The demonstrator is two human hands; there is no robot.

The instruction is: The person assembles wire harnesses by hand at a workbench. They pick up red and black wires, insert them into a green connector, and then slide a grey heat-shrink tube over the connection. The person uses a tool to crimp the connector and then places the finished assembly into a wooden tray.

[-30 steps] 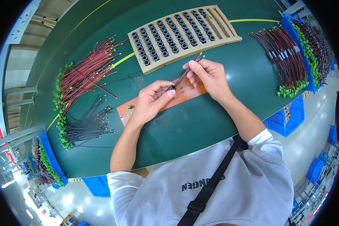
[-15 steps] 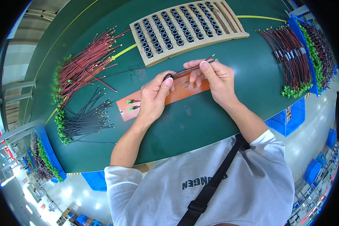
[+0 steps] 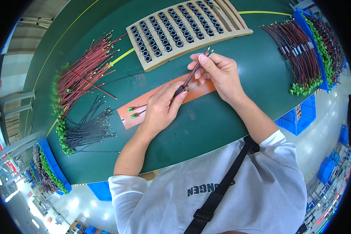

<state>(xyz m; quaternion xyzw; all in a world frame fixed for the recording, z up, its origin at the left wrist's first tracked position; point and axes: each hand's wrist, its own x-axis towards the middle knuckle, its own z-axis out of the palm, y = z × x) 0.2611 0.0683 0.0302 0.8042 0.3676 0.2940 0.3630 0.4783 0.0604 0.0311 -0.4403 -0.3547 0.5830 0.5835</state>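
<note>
A red and black pair of wires (image 3: 190,78) runs between my hands, with bare metal tips at the upper end. My left hand (image 3: 160,107) is closed around a black ring (image 3: 179,91) with the wires at it; whether they pass through or loop round it is hidden by my fingers. Out past the left wrist side stick two small green connectors (image 3: 135,115) on wires. My right hand (image 3: 218,74) pinches the wires just below their tips, between thumb and fingers. Both hands are over an orange strip (image 3: 125,117) on the green table.
Beyond my hands stands a wooden rack (image 3: 156,66) with rows of black rings. Red wires (image 3: 85,58) and black wires (image 3: 91,126) with green connectors lie at left. At right are bundled wires (image 3: 296,54) beside a blue bin (image 3: 300,17). Blue crates (image 3: 304,117) stand below the table edge.
The wires have swung from nearly level to slanting steeply up and right. My left hand has moved slightly down with the ring, and my right hand slightly up and left.
</note>
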